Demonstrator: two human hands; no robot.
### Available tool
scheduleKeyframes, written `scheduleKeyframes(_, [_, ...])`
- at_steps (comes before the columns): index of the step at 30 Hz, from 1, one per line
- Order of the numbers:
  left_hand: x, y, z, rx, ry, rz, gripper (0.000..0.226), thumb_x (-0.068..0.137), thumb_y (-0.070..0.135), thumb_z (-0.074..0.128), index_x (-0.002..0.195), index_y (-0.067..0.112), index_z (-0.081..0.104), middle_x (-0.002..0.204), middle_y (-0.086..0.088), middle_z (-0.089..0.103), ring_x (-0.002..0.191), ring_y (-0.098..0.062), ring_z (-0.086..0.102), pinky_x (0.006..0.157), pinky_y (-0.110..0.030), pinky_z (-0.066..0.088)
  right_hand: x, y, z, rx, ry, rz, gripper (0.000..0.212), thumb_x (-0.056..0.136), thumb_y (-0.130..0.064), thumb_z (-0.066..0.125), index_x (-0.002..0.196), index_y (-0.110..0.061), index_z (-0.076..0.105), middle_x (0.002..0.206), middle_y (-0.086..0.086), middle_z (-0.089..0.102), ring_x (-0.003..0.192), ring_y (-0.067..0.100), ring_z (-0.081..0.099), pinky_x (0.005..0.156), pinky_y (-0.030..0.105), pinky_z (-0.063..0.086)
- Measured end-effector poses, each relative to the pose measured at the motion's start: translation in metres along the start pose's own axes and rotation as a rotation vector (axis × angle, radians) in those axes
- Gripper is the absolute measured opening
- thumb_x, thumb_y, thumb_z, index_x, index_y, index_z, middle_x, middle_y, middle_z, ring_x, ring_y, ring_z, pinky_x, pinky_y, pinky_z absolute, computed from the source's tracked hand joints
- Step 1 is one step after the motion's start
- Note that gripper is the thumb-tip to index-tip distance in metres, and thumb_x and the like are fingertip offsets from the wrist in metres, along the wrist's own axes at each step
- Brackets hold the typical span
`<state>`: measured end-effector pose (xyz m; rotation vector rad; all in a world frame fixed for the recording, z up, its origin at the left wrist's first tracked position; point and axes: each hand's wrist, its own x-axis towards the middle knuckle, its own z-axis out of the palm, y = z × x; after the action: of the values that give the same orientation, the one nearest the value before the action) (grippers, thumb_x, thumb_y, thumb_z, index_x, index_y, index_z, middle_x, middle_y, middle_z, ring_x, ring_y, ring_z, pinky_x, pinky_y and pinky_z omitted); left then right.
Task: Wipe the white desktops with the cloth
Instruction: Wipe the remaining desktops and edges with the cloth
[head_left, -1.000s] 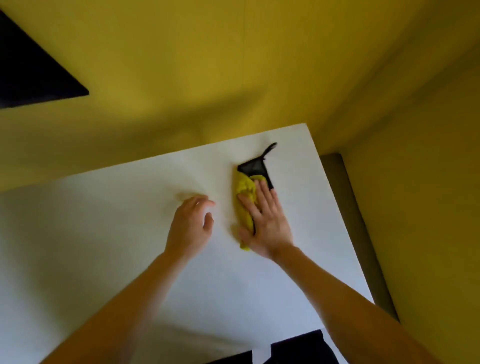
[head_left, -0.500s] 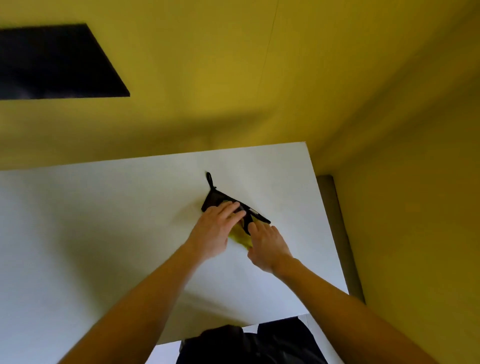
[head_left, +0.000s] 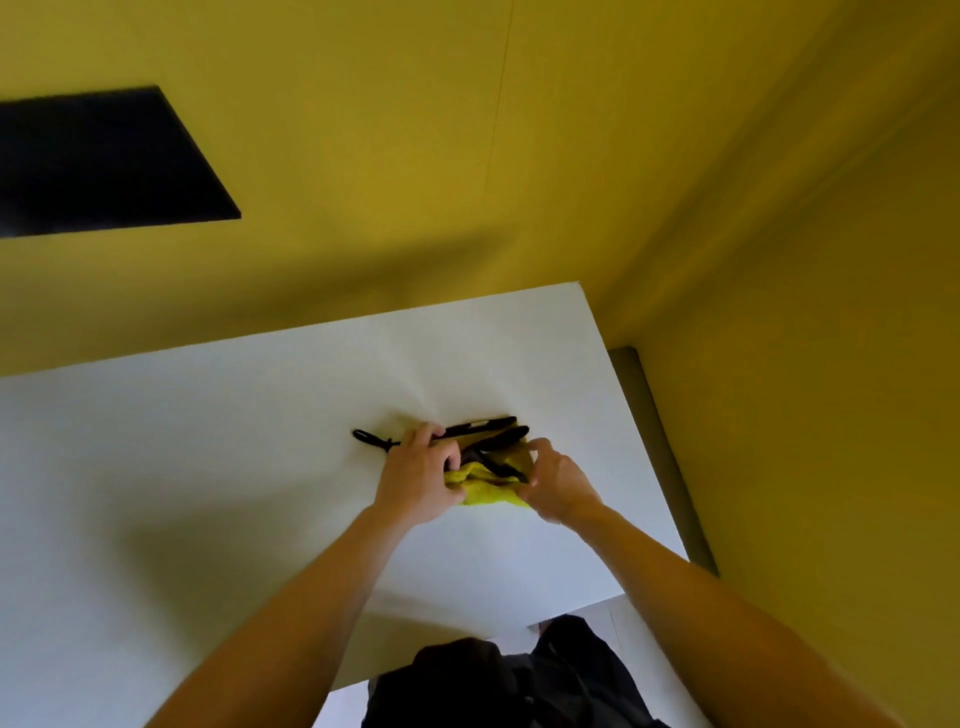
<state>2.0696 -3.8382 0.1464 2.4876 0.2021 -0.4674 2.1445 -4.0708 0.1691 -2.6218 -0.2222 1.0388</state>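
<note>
A yellow cloth with black trim and a black hanging loop lies bunched on the white desktop, near its far right part. My left hand grips the cloth's left side, fingers curled over the black edge. On the cloth's right side my right hand pinches the fabric with thumb and fingers. The loop sticks out to the left of my left hand. Both hands cover part of the cloth.
Yellow walls stand behind and to the right of the desk. A dark rectangular panel sits on the back wall at upper left. A narrow grey gap runs along the desk's right edge. My dark trousers show at the near edge.
One second ago my right hand lay flat on the cloth while the left rested beside it. Both hands have since closed on the cloth and bunched it; the loop now points left.
</note>
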Motion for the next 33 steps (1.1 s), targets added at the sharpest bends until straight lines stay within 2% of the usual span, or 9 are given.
scheduleKeyframes(3, [-0.005,0.014,-0.002,-0.107,-0.061,-0.028,0.031,0.076,0.034,0.082,0.095,0.032,0.058,0.102,0.020,0.063,0.111,-0.016,0.065,0.091,-0.037,0.048,0.005,0.004,0.007,0.025,-0.004,0.089,0.076,0.091,-0.039,0.080,0.153,-0.014,0.044,0.144,0.012,0.054,0.119,0.032,0.064,0.089,0.037,0.057])
scheduleKeyframes(6, [-0.011,0.024,0.001,-0.097,-0.077,-0.086,0.049,0.083,0.042,0.082,0.124,0.033,0.057,0.111,0.014,0.067,0.107,-0.016,0.068,0.097,-0.039,0.051,0.003,0.017,0.011,0.070,-0.002,0.070,0.047,0.091,-0.047,0.081,0.128,-0.022,0.065,0.129,0.005,0.056,0.108,0.026,0.062,0.082,0.032,0.051])
scheduleKeyframes(10, [-0.025,0.031,0.013,0.039,-0.129,-0.049,0.020,0.084,0.037,0.071,0.096,0.028,0.058,0.102,0.010,0.057,0.102,-0.027,0.065,0.083,-0.038,0.047,-0.019,0.033,0.009,0.172,-0.004,-0.047,0.019,0.100,-0.041,0.073,0.110,-0.027,0.064,0.117,0.002,0.068,0.107,0.026,0.066,0.091,0.039,0.058])
scheduleKeyframes(13, [-0.039,0.045,0.008,-0.259,-0.039,-0.137,0.016,0.078,0.033,0.068,0.087,0.029,0.055,0.085,0.014,0.061,0.083,-0.017,0.062,0.070,-0.033,0.045,-0.043,0.036,-0.008,0.278,0.048,-0.158,0.015,0.103,-0.038,0.070,0.109,-0.028,0.060,0.109,0.000,0.073,0.101,0.024,0.069,0.091,0.041,0.061])
scheduleKeyframes(17, [-0.055,0.082,-0.014,-0.695,-0.054,-0.194,0.054,0.065,0.054,0.088,0.111,0.034,0.067,0.094,0.019,0.077,0.085,-0.007,0.074,0.068,-0.028,0.053,-0.080,0.026,-0.045,0.344,0.222,-0.375,0.014,0.101,-0.031,0.066,0.105,-0.036,0.054,0.097,-0.009,0.073,0.092,0.022,0.071,0.084,0.045,0.060])
scheduleKeyframes(20, [-0.061,0.113,-0.029,-0.708,0.075,-0.140,0.060,0.065,0.064,0.086,0.104,0.021,0.073,0.087,0.013,0.075,0.080,-0.011,0.070,0.072,-0.031,0.051,-0.108,0.017,-0.072,0.330,0.285,-0.521,0.011,0.101,-0.038,0.065,0.109,-0.038,0.057,0.089,-0.009,0.071,0.085,0.015,0.067,0.081,0.038,0.056])
scheduleKeyframes(23, [-0.078,0.137,-0.041,-0.720,0.255,-0.033,0.040,0.078,0.048,0.085,0.096,0.018,0.067,0.076,0.012,0.064,0.070,-0.010,0.058,0.067,-0.029,0.045,-0.122,0.028,-0.085,0.272,0.287,-0.544,0.035,0.093,-0.050,0.076,0.121,-0.035,0.063,0.097,-0.011,0.064,0.087,0.010,0.063,0.079,0.028,0.051])
scheduleKeyframes(27, [-0.111,0.147,-0.053,-0.598,0.384,0.066,0.038,0.076,0.044,0.087,0.081,0.025,0.055,0.067,0.017,0.049,0.064,-0.009,0.042,0.062,-0.029,0.034,-0.115,0.053,-0.070,0.004,0.241,-0.469,0.026,0.100,-0.039,0.070,0.117,-0.019,0.066,0.109,0.003,0.068,0.105,0.032,0.067,0.078,0.036,0.047])
scheduleKeyframes(33, [-0.157,0.124,-0.068,-0.572,0.644,-0.046,0.044,0.072,0.053,0.092,0.079,0.033,0.053,0.065,0.014,0.047,0.065,-0.014,0.039,0.063,-0.036,0.031,-0.128,0.025,-0.073,0.009,0.252,-0.423,0.033,0.102,-0.051,0.068,0.105,-0.018,0.060,0.094,0.010,0.067,0.088,0.035,0.064,0.068,0.034,0.040])
